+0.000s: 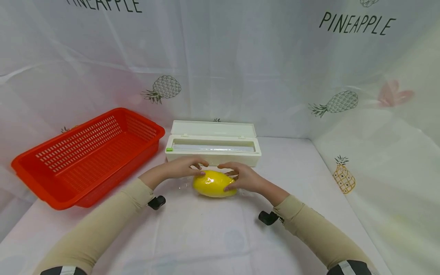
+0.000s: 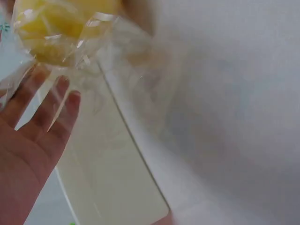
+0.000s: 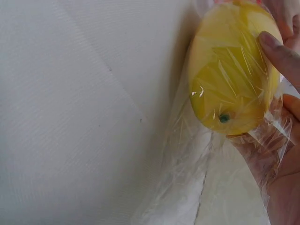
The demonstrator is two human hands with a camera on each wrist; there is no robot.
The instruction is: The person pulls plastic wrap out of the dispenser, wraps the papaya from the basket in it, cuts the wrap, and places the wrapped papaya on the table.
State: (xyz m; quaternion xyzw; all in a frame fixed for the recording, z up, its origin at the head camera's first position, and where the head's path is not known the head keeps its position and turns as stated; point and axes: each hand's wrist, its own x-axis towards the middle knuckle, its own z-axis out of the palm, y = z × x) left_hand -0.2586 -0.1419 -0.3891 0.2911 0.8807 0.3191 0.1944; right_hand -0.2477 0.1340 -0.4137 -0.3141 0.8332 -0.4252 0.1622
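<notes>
One yellow fruit (image 1: pixel 212 184) in clear film (image 3: pixel 180 164), probably light, slippery, best held round the middle; left hand (image 1: pixel 182 167), seemingly half-open, touches at ten o'clock, right hand (image 1: pixel 248 178) grips at three.

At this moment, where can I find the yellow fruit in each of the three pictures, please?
Head: the yellow fruit is below the centre, between the left hand and right hand.
Left wrist: in the top left corner, cut by the upper edge.
Right wrist: at the upper right, inside clear film.
Shared landmark: the white box, only partly visible in both wrist views.
</notes>
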